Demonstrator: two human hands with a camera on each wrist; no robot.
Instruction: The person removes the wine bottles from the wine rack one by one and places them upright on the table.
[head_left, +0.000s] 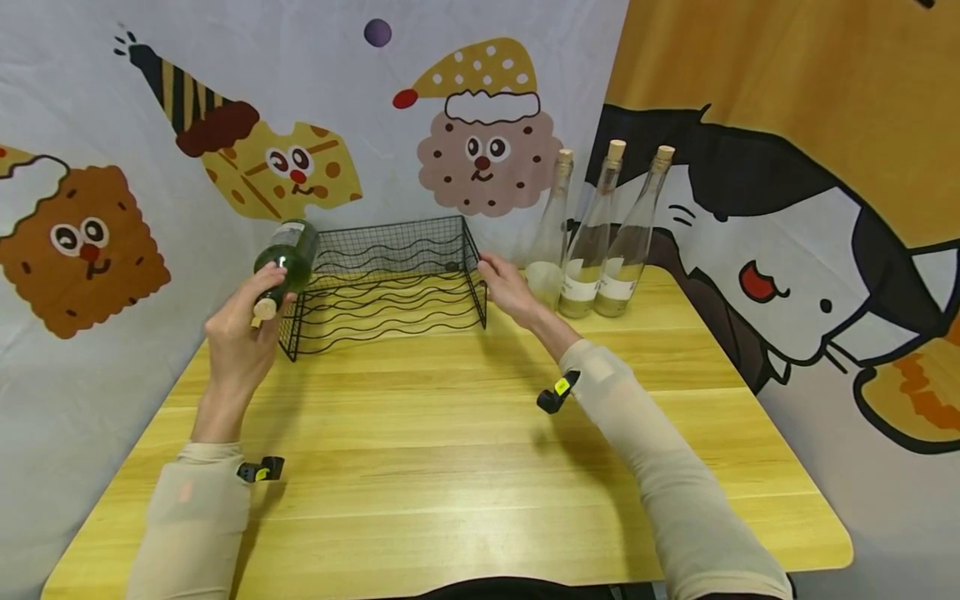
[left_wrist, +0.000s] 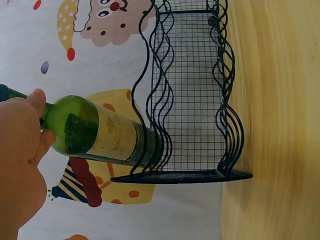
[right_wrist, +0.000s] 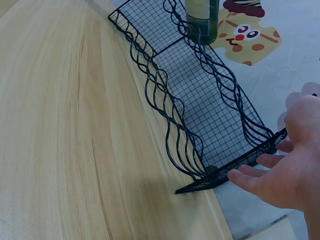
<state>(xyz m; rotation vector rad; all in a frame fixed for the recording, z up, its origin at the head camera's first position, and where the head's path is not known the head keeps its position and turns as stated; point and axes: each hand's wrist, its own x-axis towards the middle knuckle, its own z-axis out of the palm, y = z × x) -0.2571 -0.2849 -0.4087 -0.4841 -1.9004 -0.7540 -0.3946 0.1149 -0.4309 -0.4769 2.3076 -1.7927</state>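
Note:
My left hand (head_left: 243, 333) grips a green wine bottle (head_left: 291, 250) by its neck, with the corked end pointing towards me. The bottle, which has a pale label, lies on its side at the left end of the upper wavy wires of a black wire wine rack (head_left: 390, 293). In the left wrist view, the bottle's base (left_wrist: 152, 147) sits among those upper wires, close to the end panel. My right hand (head_left: 513, 292) holds the rack's right end panel. In the right wrist view its fingers (right_wrist: 245, 180) lie against that panel; the thumb is hard to make out.
Three clear corked bottles with pale labels, among them a front one (head_left: 585, 267), stand upright on the wooden table (head_left: 465, 467) to the right of the rack. A cartoon-printed cloth (head_left: 390, 167) hangs right behind the rack.

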